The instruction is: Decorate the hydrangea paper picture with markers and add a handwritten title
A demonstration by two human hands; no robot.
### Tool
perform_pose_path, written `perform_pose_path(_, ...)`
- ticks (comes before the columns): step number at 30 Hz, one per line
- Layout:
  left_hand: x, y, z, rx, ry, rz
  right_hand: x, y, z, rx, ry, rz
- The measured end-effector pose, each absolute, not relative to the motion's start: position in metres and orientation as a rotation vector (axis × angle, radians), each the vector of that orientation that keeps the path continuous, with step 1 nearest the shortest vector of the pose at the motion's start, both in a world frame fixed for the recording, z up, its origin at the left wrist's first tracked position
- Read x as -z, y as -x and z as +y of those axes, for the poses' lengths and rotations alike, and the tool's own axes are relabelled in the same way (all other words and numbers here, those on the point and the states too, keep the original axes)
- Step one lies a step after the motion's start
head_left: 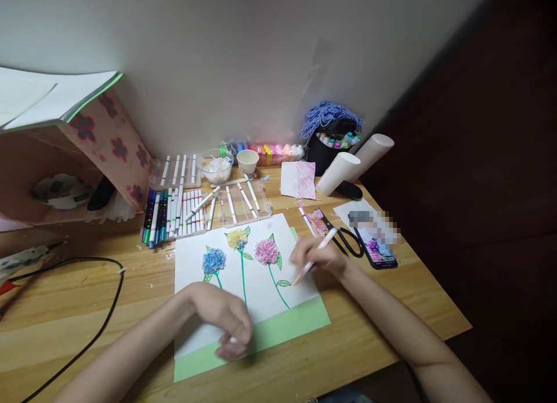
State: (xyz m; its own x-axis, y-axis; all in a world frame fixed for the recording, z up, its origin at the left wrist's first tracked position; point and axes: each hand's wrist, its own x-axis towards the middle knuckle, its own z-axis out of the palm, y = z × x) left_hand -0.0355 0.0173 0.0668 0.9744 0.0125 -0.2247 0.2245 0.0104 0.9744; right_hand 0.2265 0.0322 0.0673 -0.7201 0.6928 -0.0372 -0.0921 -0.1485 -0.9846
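Any print on the white marker (pixel 327 239) too small to read. Right hand (pixel 319 256) pinches it over the white paper drawing of three textured flowers (pixel 261 287), right of the pink bloom; marker slants, tip down-left toward the wearer. Left hand (pixel 226 316) curled above the drawing's near edge, blurred; cannot tell if gripping.

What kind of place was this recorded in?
Probably a craft desk, at home or in a small studio; I can't tell which. A wooden tabletop against a wall holds rows of markers, scissors and a flower picture.
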Motion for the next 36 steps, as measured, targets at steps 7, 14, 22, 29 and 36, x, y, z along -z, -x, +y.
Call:
perform_pose_path(7, -0.040, 0.028, 0.000, -0.178, -1.854, 0.669, -0.038, -0.236, 0.057, -1.473, 1.191, -1.424)
perform_pose_path(14, -0.013, 0.014, -0.002, -0.247, -2.271, 0.832, 0.004, -0.205, 0.057, -1.192, 1.283, -1.466)
perform_pose_path(22, -0.012, 0.017, 0.000, -0.220, -2.466, 0.805, 0.002, -0.204, 0.058, -0.982, 1.401, -1.602)
perform_pose_path(29, -0.012, 0.017, 0.000, -0.190, -2.452, 0.801, 0.001, -0.205, 0.058, -0.970, 1.466, -1.652)
perform_pose_path(36, -0.010, 0.018, -0.001, -0.188, -2.444, 0.792, 0.002, -0.205, 0.058, -0.991, 1.442, -1.643)
